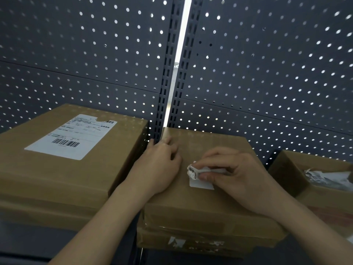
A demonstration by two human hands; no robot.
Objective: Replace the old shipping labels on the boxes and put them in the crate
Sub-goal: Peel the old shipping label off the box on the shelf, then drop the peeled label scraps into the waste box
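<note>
A brown cardboard box (pixel 202 205) sits in front of me on top of another box. My left hand (pixel 158 167) lies flat on its top near the left edge, fingers spread. My right hand (pixel 235 176) pinches a rolled-up, partly peeled white label (pixel 198 176) whose lower end still sticks to the box top. To the left stands a larger box (pixel 57 175) carrying a white shipping label (pixel 72 136) with barcodes.
An open cardboard box (pixel 290 169) at the right holds crumpled white label scraps (pixel 328 178). A dark perforated metal panel (pixel 95 54) rises behind everything, with a slotted upright (pixel 166 83) in the middle. The lower box under mine shows torn label remains (pixel 177 241).
</note>
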